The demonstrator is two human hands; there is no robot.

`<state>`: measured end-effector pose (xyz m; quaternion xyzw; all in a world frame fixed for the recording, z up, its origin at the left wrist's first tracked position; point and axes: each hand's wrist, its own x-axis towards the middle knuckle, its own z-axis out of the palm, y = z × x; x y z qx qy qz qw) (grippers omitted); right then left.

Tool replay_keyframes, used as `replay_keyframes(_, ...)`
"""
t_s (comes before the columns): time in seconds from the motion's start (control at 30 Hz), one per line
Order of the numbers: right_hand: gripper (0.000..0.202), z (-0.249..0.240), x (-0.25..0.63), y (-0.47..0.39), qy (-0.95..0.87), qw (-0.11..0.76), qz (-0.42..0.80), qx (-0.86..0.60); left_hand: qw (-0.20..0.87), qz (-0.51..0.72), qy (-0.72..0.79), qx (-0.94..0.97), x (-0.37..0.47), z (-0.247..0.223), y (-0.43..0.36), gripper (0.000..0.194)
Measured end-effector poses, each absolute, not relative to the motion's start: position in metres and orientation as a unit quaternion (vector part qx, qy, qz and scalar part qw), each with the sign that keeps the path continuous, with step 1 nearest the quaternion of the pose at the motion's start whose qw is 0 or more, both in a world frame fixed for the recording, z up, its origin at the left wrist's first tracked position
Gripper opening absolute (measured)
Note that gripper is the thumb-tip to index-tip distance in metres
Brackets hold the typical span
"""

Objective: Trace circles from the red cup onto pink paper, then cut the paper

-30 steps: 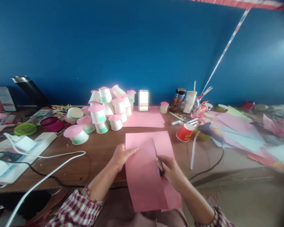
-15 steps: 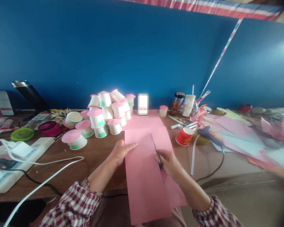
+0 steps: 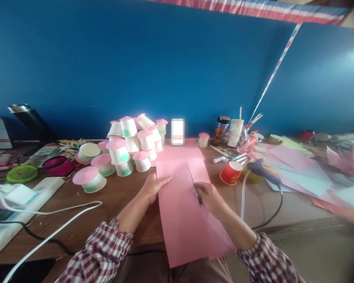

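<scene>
A long sheet of pink paper point(image 3: 179, 220) hangs over the table's front edge toward my lap. Its left edge is pinched by my left hand point(image 3: 155, 186), the thumb lying on top and the other fingers hidden beneath. My right hand point(image 3: 209, 196) grips a pair of scissors point(image 3: 198, 193) at the sheet's right side, their blades reaching up along a cut in the paper. To the right of the blades a pink strip point(image 3: 220, 237) spreads away under my right hand. More pink paper point(image 3: 188, 149) lies flat behind the sheet.
Left of centre, white paper cups point(image 3: 118, 151) with pink discs on them are piled up. A red cup point(image 3: 231, 172) and a glue gun point(image 3: 261, 168) stand right. A power strip point(image 3: 44, 196) with white cables lies left. Scattered paper point(image 3: 295, 169) covers the far right.
The view has shifted slightly. The lower end of the pink sheet has risen a little, and the strip on the right has swung outward. Both hands keep their holds.
</scene>
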<state>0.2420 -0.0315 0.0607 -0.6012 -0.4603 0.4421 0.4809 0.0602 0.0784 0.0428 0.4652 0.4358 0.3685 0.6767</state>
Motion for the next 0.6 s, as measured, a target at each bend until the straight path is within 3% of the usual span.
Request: replay_keyframes(0.6,0.042,0.058,0.251,-0.014,-0.449,0.492,0.456,-0.590,0.692,0.344,0.439,0.457,0.061,0.038,0.074,0.044)
